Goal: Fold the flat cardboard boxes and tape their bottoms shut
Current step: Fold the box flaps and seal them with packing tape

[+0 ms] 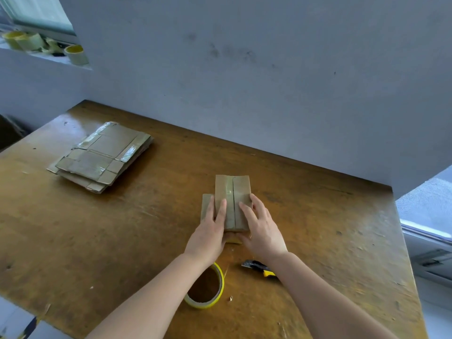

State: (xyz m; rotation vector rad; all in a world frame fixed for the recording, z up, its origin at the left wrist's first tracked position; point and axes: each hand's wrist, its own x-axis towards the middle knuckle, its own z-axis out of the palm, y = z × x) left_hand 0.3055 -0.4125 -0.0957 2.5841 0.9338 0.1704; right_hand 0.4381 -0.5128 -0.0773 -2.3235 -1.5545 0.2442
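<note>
A small folded cardboard box (232, 192) stands on the wooden table (146, 228) with its two closed flaps facing up and a seam running down the middle. My left hand (210, 231) lies flat on the left flap and side. My right hand (261, 228) presses flat on the right flap. A yellow tape roll (221, 282) lies just behind my left wrist. A stack of flat cardboard boxes (102, 155) with old tape on them lies at the far left of the table.
A black and yellow utility knife (259, 267) lies under my right forearm. A grey wall (269, 81) borders the table's far edge. Several tape rolls (75, 55) sit on a window ledge at the upper left.
</note>
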